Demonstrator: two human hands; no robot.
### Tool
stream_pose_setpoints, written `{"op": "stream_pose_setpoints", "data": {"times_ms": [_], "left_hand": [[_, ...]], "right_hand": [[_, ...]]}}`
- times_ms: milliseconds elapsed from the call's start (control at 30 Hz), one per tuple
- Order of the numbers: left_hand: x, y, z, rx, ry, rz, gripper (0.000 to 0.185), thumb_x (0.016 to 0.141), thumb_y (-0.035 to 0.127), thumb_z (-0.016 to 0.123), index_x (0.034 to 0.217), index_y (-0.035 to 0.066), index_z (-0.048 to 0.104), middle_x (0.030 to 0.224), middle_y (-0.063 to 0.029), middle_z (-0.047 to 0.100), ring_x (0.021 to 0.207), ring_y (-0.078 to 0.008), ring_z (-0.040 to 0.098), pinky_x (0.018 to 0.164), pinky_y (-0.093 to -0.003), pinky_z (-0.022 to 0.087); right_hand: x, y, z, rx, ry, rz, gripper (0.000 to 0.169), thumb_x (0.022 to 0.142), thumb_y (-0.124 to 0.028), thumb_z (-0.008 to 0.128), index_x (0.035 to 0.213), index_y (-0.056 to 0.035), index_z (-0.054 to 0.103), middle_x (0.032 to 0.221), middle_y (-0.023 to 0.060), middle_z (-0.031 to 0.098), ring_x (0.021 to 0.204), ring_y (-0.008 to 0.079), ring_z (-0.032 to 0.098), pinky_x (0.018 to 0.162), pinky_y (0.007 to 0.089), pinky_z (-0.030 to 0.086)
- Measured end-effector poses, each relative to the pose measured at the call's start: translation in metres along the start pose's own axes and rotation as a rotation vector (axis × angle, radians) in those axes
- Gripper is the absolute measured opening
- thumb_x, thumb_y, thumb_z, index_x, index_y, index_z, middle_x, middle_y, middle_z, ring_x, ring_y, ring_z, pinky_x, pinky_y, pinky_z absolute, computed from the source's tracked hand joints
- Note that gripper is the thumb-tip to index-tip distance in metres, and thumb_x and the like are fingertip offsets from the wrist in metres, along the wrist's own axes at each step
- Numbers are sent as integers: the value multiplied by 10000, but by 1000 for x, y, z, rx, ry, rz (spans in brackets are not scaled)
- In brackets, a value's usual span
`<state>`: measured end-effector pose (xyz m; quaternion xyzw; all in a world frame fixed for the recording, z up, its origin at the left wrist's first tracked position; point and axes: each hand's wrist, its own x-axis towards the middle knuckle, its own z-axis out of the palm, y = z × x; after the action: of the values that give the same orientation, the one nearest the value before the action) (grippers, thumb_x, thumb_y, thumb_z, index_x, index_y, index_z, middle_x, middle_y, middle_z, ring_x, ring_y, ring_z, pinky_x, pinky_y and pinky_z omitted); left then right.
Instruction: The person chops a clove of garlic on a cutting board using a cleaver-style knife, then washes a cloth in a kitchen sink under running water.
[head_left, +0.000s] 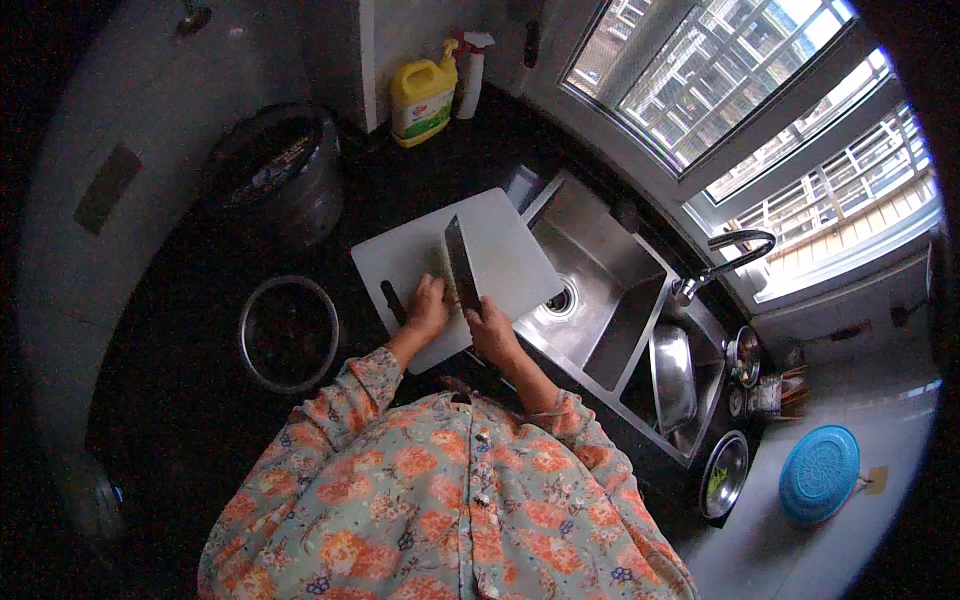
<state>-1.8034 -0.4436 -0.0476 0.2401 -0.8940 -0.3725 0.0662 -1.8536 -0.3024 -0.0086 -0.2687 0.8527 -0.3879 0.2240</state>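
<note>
My right hand (491, 330) is closed around the handle of a broad-bladed kitchen knife (461, 262), whose blade points away from me over a white cutting board (502, 225). Just left of the blade, my left hand (431, 306) rests at the board with its fingers bent. Something small and pale seems to lie between its fingertips and the blade; what it is and whether the fingers grip it cannot be made out. The board lies at a slant, its far right corner reaching over the sink (592, 247), and has a dark handle slot at its left side.
Left of the board are a round metal-rimmed bowl (244, 334) and a dark bucket (315, 180). Behind stand a yellow jug (424, 105) and a spray bottle (472, 79). The faucet (697, 281), a steel basin (675, 375) and a steel bowl with greens (726, 476) are at right.
</note>
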Motion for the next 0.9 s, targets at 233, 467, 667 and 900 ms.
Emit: {"op": "stream_pose_setpoints", "data": {"times_ms": [233, 467, 667, 900], "left_hand": [[-4, -5, -1, -90, 391, 149, 378, 755, 215, 625, 1026, 7, 464, 1026, -193, 470, 963, -348, 458, 793, -404, 398], [-12, 35, -7, -110, 344, 181, 720, 682, 441, 670, 1184, 33, 354, 1084, -186, 456, 1023, -344, 421, 857, -446, 343], [16, 4, 16, -178, 387, 48, 754, 657, 441, 692, 1193, 43, 341, 1104, -186, 448, 1035, -344, 410, 872, -441, 333], [33, -30, 23, -70, 518, 30, 409, 698, 251, 678, 1009, 74, 480, 1010, -125, 486, 956, -295, 456, 807, -440, 370]], "right_hand": [[-22, -15, -50, 1214, -217, 354, 141, 863, -198, 487, 846, -102, 385, 626, 25, 404, 479, 125, 417, 409, 272, 381], [-35, -18, -51, 1260, -251, 358, 126, 869, -185, 469, 836, -125, 363, 616, 7, 399, 472, 101, 384, 407, 246, 356], [-44, -7, -58, 1177, -323, 329, 91, 879, -182, 432, 861, -109, 381, 619, 6, 392, 467, 96, 376, 399, 244, 349], [-59, -12, -68, 955, -294, 267, 71, 871, -153, 430, 871, -84, 409, 622, 26, 419, 474, 131, 416, 407, 264, 372]]}}
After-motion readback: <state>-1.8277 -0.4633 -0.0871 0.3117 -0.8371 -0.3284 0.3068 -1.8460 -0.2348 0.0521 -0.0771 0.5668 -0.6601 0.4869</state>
